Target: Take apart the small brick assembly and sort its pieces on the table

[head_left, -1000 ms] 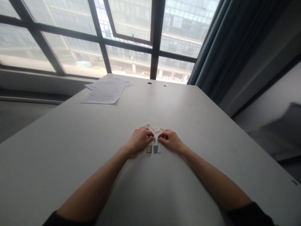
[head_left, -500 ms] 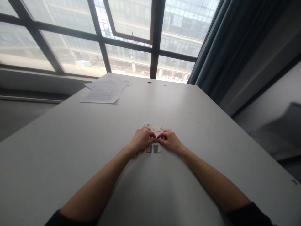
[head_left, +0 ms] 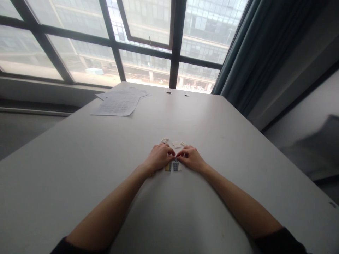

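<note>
My left hand and my right hand meet over the table, fingertips almost touching. Both are closed in a pinch on a small grey building brick, mostly covered by the fingers. Just below it on the tabletop lies a studded blue-grey and white brick piece. A yellow and grey brick piece sits to its left, partly under my left hand. Beyond the fingers are a studded white brick, a flat cream plate and another white studded brick near my right knuckles.
Several printed paper sheets lie at the far left of the white table. Two round cable holes are near its back edge, one of them a dark hole. A window and a dark curtain stand behind.
Both hands stay in nearly the same place, still pinching together. Less of the small grey brick shows between the fingertips. The view has shifted very slightly.
</note>
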Demonstrator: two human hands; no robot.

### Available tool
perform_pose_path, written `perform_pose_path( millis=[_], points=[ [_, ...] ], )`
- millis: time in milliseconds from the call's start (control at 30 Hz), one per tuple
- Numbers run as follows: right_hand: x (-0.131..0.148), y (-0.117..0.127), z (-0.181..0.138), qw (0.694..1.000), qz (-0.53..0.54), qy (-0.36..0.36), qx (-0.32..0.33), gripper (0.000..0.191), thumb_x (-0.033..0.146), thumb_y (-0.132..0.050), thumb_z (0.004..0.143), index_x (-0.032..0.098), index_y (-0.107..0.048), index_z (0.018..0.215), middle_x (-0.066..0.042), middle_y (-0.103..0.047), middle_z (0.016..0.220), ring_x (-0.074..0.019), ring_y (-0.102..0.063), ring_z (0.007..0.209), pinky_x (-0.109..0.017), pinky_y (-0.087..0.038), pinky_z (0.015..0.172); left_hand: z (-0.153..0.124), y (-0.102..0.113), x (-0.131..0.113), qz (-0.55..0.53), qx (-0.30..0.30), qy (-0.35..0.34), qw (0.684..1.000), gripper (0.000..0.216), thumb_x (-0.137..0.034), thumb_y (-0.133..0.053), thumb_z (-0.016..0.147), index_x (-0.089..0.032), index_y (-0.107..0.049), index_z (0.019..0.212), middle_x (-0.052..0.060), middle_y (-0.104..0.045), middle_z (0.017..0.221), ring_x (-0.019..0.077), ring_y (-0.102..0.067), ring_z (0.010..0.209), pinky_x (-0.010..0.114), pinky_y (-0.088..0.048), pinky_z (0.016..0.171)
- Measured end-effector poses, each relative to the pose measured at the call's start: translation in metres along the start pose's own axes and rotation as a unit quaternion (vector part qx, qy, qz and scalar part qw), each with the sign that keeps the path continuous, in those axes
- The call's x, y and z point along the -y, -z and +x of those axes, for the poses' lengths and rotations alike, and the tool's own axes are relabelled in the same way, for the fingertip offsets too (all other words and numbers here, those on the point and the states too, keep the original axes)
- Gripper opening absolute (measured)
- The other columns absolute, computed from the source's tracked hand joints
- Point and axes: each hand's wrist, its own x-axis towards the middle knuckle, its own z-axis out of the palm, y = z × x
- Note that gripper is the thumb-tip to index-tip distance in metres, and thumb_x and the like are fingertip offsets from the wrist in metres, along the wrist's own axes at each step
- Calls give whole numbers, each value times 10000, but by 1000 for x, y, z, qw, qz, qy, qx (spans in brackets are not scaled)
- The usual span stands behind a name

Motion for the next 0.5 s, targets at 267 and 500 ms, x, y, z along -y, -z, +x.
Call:
perform_pose_path(
  millis=[267,500],
  points=[
    [1,0,0,1000,0,3,-8,57,236,-702,760,243,-752,787,-2,-639,715,-150,-552,742,-264,-399,729,-1,-2,3,1,-3,-8,1000,134,-294,-625,774,-252,-744,820,38,-692,871,217,-588,896,322,-421,822],
    [1,-1,-1,1000,9,7,-7,63,249,-701,764,245,-752,801,-1,-639,710,-149,-552,732,-267,-407,724,-2,-2,2,-2,-10,-9,1000,148,-304,-614,781,-245,-739,833,38,-690,868,214,-594,884,316,-425,809]
  ],
)
